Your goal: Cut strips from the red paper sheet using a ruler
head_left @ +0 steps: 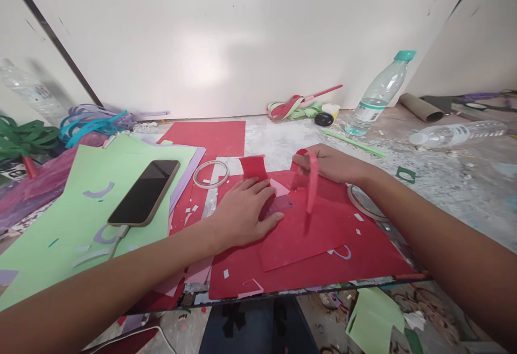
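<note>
My left hand (246,208) lies flat, fingers stretched out, on the red paper (299,246) at the table's front. Just beyond its fingertips is a smaller red piece of paper (253,166), curling up at the far end. My right hand (329,161) is closed in a pinch on a curled red paper strip (312,184), which hangs down over the sheet. Between the hands lies a pink paper scrap (278,187). A roll of tape (211,174) rests left of the red piece, and another tape ring (365,203) is partly hidden under my right forearm.
A phone (144,192) with a cable lies on green paper (97,165) at left. Behind are paper-strip bundles (288,107), a glue-like black-capped container (324,119), a leaning bottle (377,98), a lying bottle (456,134) and a cardboard tube (420,107). Paper scraps litter the floor.
</note>
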`<act>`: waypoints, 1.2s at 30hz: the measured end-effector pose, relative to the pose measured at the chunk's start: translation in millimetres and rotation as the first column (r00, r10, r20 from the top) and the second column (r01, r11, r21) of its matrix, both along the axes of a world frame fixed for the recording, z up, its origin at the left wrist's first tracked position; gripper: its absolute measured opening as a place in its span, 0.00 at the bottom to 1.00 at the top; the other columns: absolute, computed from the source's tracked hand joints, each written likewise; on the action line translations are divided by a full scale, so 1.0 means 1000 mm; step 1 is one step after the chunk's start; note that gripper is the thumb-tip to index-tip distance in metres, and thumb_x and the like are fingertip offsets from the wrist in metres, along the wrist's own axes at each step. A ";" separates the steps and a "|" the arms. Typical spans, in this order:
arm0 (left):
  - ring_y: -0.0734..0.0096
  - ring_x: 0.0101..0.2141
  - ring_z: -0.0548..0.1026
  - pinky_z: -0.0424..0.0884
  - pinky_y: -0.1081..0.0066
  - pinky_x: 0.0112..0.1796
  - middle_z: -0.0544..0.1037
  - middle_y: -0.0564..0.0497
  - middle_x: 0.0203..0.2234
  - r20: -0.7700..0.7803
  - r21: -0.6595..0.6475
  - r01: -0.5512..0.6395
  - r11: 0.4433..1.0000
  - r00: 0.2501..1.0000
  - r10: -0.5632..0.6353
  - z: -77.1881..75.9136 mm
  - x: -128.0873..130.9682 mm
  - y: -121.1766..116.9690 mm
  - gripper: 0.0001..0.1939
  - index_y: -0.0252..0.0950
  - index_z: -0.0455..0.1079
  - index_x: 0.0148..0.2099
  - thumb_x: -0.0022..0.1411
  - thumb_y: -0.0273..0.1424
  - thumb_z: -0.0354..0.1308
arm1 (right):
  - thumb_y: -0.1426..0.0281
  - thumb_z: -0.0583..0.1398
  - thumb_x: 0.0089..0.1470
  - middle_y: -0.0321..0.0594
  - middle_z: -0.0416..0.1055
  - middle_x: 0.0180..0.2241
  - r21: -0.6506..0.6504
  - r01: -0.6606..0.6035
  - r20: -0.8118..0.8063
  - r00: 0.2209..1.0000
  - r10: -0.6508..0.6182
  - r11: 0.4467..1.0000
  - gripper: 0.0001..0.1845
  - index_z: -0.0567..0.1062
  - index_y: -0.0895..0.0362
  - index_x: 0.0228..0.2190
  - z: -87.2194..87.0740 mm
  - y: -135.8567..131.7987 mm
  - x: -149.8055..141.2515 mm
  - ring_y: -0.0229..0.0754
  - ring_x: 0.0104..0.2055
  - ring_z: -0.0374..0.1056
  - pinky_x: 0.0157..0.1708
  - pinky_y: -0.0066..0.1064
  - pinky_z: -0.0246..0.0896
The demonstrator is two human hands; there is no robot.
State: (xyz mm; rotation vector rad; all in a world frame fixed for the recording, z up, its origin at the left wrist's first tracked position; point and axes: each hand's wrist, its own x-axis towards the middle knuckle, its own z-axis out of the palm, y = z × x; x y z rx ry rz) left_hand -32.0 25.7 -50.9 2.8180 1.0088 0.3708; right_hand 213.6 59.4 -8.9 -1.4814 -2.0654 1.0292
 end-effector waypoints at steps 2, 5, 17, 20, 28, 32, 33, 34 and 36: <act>0.47 0.58 0.62 0.60 0.51 0.55 0.68 0.43 0.57 -0.018 -0.011 0.010 1.000 1.000 -0.010 0.001 -0.001 -0.001 0.26 0.34 0.65 0.56 0.65 0.47 0.49 | 0.56 0.57 0.54 0.34 0.61 0.20 -0.009 0.096 -0.031 0.995 -0.096 0.995 0.20 0.65 0.56 0.19 -0.005 0.002 0.002 0.34 0.21 0.54 0.23 0.29 0.49; 0.48 0.57 0.64 0.59 0.51 0.56 0.68 0.42 0.57 -0.021 -0.014 0.020 1.000 1.000 -0.020 0.003 -0.001 -0.003 0.27 0.34 0.65 0.56 0.63 0.48 0.51 | 0.56 0.57 0.52 0.31 0.55 0.17 -0.010 0.226 0.013 0.974 -0.225 0.974 0.20 0.62 0.55 0.19 -0.009 0.004 0.004 0.33 0.18 0.49 0.20 0.30 0.43; 0.59 0.41 0.74 0.68 0.60 0.43 0.78 0.49 0.41 0.030 -0.006 0.073 0.997 0.997 -0.072 0.016 0.000 0.000 0.14 0.38 0.70 0.46 0.66 0.39 0.50 | 0.64 0.59 0.47 0.36 0.69 0.26 0.143 0.124 0.034 0.991 -0.130 0.982 0.08 0.70 0.56 0.27 -0.015 0.008 0.001 0.38 0.26 0.62 0.26 0.29 0.53; 0.59 0.43 0.74 0.69 0.61 0.41 0.77 0.49 0.44 0.046 0.014 0.044 0.999 0.998 -0.045 0.015 0.001 0.012 0.14 0.38 0.70 0.50 0.66 0.37 0.49 | 0.61 0.55 0.52 0.36 0.68 0.23 0.170 0.104 0.104 0.987 -0.123 0.980 0.14 0.70 0.57 0.22 -0.014 0.010 0.003 0.38 0.25 0.61 0.27 0.30 0.52; 0.62 0.39 0.75 0.71 0.66 0.38 0.78 0.51 0.39 0.099 0.056 -0.037 0.998 0.995 0.031 0.016 0.014 0.050 0.14 0.41 0.71 0.48 0.66 0.37 0.50 | 0.62 0.53 0.53 0.32 0.56 0.18 0.305 0.203 0.165 0.951 -0.262 0.931 0.17 0.61 0.56 0.17 -0.023 0.018 0.008 0.35 0.22 0.50 0.23 0.30 0.44; 0.60 0.49 0.70 0.67 0.63 0.49 0.76 0.50 0.46 0.185 0.201 -0.069 0.977 0.982 0.032 0.013 0.033 0.076 0.14 0.39 0.71 0.51 0.63 0.32 0.53 | 0.63 0.55 0.52 0.35 0.70 0.25 0.321 0.145 0.177 0.962 -0.209 0.936 0.13 0.72 0.56 0.23 -0.023 0.020 0.012 0.38 0.27 0.62 0.28 0.29 0.53; 0.60 0.51 0.68 0.65 0.62 0.51 0.75 0.50 0.49 0.198 0.216 -0.073 0.974 0.980 0.029 0.011 0.039 0.081 0.16 0.39 0.70 0.52 0.63 0.31 0.54 | 0.63 0.55 0.52 0.36 0.73 0.27 0.330 0.128 0.178 0.964 -0.195 0.935 0.12 0.74 0.56 0.25 -0.023 0.021 0.013 0.39 0.29 0.64 0.30 0.29 0.55; 0.59 0.52 0.67 0.64 0.62 0.52 0.75 0.50 0.49 0.204 0.214 -0.073 0.974 0.979 0.029 0.010 0.045 0.087 0.17 0.39 0.69 0.54 0.62 0.31 0.55 | 0.63 0.55 0.52 0.36 0.74 0.29 0.337 0.121 0.178 0.965 -0.190 0.934 0.12 0.75 0.55 0.26 -0.023 0.021 0.015 0.39 0.30 0.65 0.31 0.29 0.56; 0.58 0.51 0.68 0.64 0.61 0.51 0.77 0.50 0.46 0.204 0.178 -0.077 0.981 0.978 0.040 0.008 0.057 0.096 0.17 0.39 0.70 0.54 0.63 0.31 0.55 | 0.63 0.55 0.52 0.37 0.75 0.29 0.349 0.150 0.166 0.962 -0.219 0.925 0.13 0.76 0.55 0.27 -0.022 0.023 0.018 0.40 0.29 0.66 0.30 0.30 0.57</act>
